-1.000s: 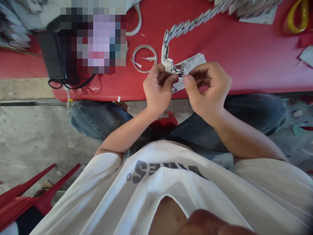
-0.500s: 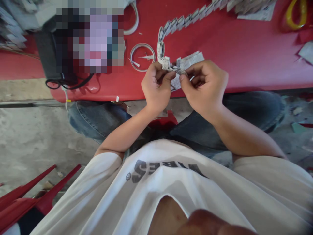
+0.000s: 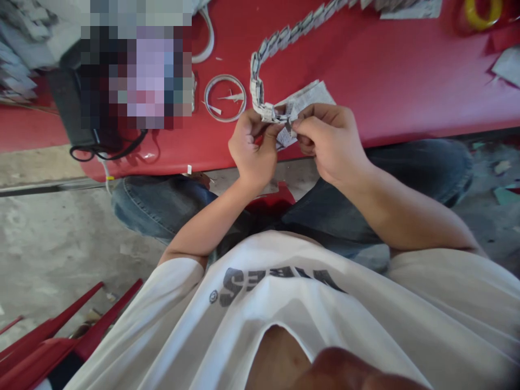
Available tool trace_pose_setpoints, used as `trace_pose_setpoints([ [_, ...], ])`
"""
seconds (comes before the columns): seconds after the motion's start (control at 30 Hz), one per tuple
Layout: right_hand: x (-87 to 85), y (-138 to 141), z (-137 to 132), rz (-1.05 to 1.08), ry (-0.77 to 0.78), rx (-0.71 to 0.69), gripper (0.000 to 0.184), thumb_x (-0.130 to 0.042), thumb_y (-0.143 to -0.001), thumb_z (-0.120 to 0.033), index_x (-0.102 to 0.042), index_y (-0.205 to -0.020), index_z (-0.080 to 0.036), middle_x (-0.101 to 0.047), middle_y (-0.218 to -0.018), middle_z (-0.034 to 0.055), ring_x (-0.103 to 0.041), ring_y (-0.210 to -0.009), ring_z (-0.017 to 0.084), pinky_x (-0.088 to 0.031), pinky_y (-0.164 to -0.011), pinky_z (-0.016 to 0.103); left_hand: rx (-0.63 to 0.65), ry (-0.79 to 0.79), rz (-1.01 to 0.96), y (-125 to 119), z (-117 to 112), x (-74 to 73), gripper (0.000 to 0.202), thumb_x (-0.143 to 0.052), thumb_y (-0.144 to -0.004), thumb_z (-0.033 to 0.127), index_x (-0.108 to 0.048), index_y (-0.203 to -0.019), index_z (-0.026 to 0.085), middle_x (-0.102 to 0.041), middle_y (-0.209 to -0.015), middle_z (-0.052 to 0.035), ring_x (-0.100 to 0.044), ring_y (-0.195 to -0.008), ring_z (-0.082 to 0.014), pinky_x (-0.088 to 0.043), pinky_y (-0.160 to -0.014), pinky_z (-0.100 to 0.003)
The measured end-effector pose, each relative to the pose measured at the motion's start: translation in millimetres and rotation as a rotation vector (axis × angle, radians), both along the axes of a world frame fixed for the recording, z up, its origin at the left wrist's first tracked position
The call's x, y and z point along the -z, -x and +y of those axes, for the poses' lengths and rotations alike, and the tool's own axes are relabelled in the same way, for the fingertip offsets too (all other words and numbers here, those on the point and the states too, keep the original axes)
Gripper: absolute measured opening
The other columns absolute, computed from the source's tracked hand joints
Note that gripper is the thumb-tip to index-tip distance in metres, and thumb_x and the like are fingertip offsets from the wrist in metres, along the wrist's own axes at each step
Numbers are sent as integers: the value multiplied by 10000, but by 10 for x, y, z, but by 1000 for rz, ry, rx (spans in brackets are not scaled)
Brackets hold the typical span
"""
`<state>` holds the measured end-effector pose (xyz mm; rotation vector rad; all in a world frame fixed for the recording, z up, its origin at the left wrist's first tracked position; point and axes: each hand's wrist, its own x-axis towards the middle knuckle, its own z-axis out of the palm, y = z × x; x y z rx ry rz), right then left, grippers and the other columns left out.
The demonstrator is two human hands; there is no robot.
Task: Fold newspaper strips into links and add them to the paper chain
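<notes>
My left hand [image 3: 252, 146] is closed on the near end of a woven newspaper chain [image 3: 271, 46], which runs up and away to the right across the red table [image 3: 382, 81]. My right hand [image 3: 329, 141] pinches a folded newspaper strip [image 3: 305, 100] right against that chain end. Both hands meet just above the table's near edge, thumbs almost touching.
A roll of white tape [image 3: 225, 97] lies on the table left of my hands, beside a black bag with straps [image 3: 81, 116]. Yellow-handled scissors [image 3: 479, 13] and paper scraps sit at the far right. Red stool legs [image 3: 60, 336] stand on the concrete floor at lower left.
Both hands drifted slightly left and closer together, with the strip pushed further against the chain end. The view shifted a little, so the table sits lower in the picture.
</notes>
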<state>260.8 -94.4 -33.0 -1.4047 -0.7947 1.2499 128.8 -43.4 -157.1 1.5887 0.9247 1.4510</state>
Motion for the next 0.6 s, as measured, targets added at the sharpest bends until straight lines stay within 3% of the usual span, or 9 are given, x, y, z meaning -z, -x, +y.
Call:
trace_pose_setpoints([
  [0.1,-30,4,6,23,40,19,348,-779,-942,-166,-580,-667,-239,-421,-591,-41,-289,-570,118,-213,-610,369,-57,-8,0,-17,-10,-13,394,-577,-1118,707,-551,-1263,341,-741,-1089,45,-841,-1044,-141,-687,-970,-339],
  [0.27,-75,-4,9,82,83,48,315,-706,-850,-123,-557,-596,-233,-432,-586,-32,-306,-558,111,-196,-595,341,-30,-71,-2,-8,12,37,414,-580,-1110,710,-537,-1275,333,-747,-1113,43,-839,-1013,-141,-669,-957,-341],
  [0.47,-93,-14,38,131,107,67,350,-705,-821,-115,-533,-541,-237,-427,-561,-26,-284,-534,111,-152,-568,328,-26,-111,48,65,50,147,366,-550,-1128,669,-558,-1287,340,-702,-1180,16,-811,-1134,-161,-647,-1024,-370],
  [0.6,-124,-9,45,143,124,85,370,-693,-806,-88,-519,-514,-234,-387,-559,-27,-253,-541,109,-123,-573,334,-1,-127,55,81,93,144,351,-538,-1134,666,-588,-1207,327,-653,-1168,6,-760,-1168,-164,-638,-1067,-392],
])
